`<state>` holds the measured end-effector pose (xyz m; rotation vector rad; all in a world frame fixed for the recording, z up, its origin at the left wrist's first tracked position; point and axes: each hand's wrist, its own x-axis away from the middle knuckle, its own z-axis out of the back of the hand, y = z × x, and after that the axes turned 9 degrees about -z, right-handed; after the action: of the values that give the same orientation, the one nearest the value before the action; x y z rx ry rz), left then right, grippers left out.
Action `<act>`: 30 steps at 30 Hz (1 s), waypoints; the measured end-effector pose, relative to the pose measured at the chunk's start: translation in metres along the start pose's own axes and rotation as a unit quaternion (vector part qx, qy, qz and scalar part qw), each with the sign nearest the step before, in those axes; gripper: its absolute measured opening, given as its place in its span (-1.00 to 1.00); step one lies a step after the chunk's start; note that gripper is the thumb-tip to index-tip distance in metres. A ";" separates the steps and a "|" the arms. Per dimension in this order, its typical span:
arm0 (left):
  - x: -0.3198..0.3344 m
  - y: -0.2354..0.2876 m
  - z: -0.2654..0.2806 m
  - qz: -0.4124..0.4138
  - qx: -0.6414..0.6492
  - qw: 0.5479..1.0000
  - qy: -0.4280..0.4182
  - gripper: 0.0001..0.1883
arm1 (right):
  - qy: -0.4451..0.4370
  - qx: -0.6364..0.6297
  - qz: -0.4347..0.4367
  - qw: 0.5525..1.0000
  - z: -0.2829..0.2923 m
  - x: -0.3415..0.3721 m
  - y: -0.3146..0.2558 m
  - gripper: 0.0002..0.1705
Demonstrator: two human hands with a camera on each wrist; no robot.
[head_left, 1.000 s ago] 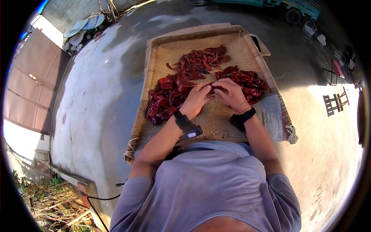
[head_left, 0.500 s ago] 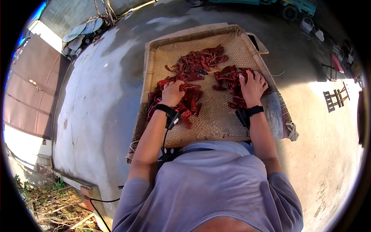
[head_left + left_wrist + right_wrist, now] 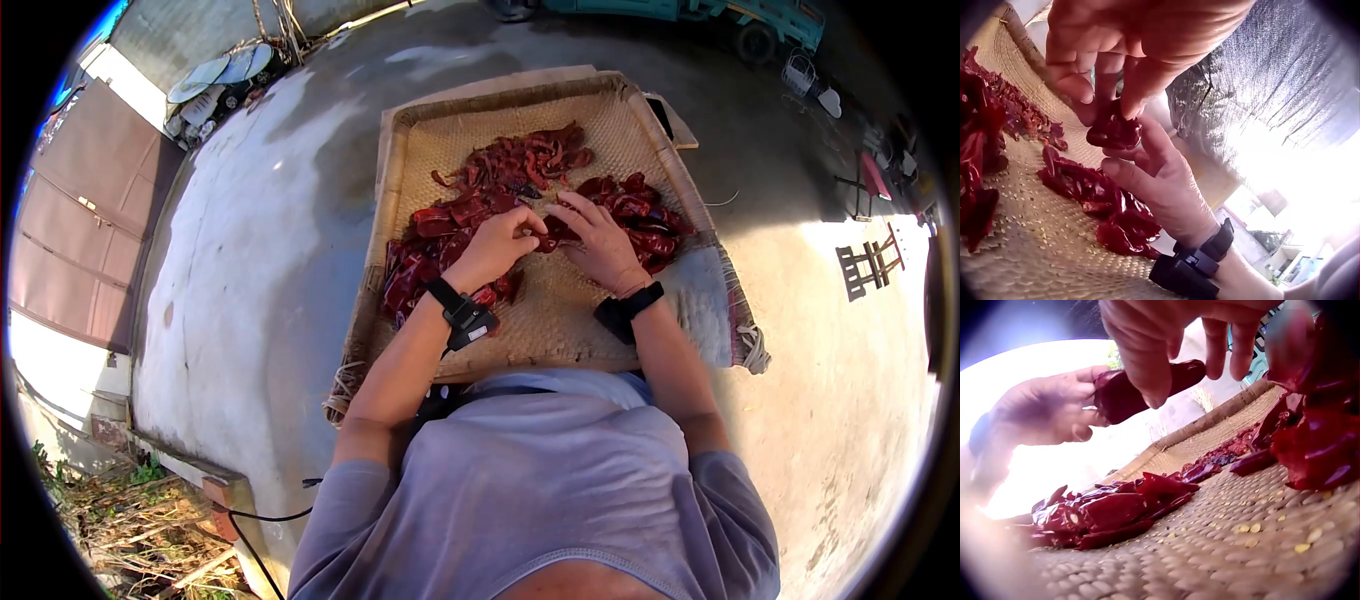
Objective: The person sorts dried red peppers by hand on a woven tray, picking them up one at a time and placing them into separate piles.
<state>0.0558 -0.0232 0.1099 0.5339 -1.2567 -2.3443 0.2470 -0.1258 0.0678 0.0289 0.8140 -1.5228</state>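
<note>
A dried red chili pepper is held up between both hands over the middle of a woven tray. My left hand pinches its broad end between thumb and fingers. At the other side my right hand grips it with the thumb across its side, as the right wrist view shows. Whole-looking glossy chilies form a left pile, beside the left hand. Torn, flattened chilies lie in a right pile behind the right hand. In the left wrist view, fingers cover part of the held chili.
Farther back on the tray is a pile of thin, shrivelled red pieces. Pale seeds are scattered on the weave. A dark flat object lies by the tray's far right corner. Concrete ground surrounds it.
Half a second ago the hands were apart, the left on the left pile and the right on the right pile. Now they are together at the middle with a chili pepper between them.
</note>
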 end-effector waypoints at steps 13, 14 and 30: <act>-0.010 -0.096 0.030 0.092 -0.349 0.932 0.043 -0.63 | 0.232 0.224 -0.287 0.902 0.028 -0.002 0.036 -0.71; -0.009 -0.108 0.026 0.108 -0.356 0.927 0.052 -0.65 | 0.214 0.241 -0.302 0.897 0.027 0.000 0.042 -0.70; -0.011 -0.080 0.020 0.049 -0.412 0.907 0.076 -0.77 | 0.222 0.032 -0.100 0.969 0.007 -0.005 0.027 -0.74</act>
<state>0.0395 0.0361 0.0544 0.3343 -0.1440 -2.4040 0.2747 -0.1223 0.0633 0.3562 1.1475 -1.7619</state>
